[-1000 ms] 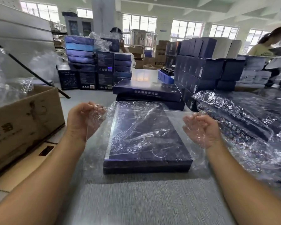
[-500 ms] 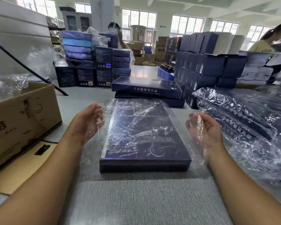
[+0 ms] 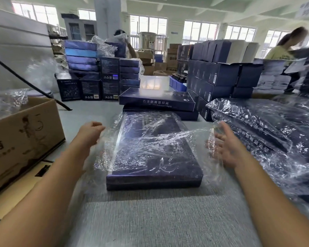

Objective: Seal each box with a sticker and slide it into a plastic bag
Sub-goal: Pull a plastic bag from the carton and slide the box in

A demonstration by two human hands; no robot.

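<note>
Left hand: From my remote feed, the left hand [image 3: 89, 134] is at the bag's left edge, its fingers [image 3: 96, 126] curled and gripping the clear film.
Right hand: The right hand [image 3: 228, 150] is at the opposite edge, palm turned inward. Its fingers [image 3: 212, 147] are blurred under the film, so I cannot tell whether they pinch it or only touch it.
Box: A flat dark blue box [image 3: 155, 157] lies on the bench [image 3: 159, 220] between the two sets of fingers, its near end sticking out of the film.
Plastic bag: The plastic bag [image 3: 103, 157] is stretched wrinkled over the box top from one set of fingers to the other.
Beyond the fingers: Two more blue boxes [image 3: 159, 101] are stacked just past the far end.
Right of the right fingers: A pile of bagged boxes [image 3: 266, 131].
Left of the left fingers: An open cardboard carton [image 3: 21, 139].
</note>
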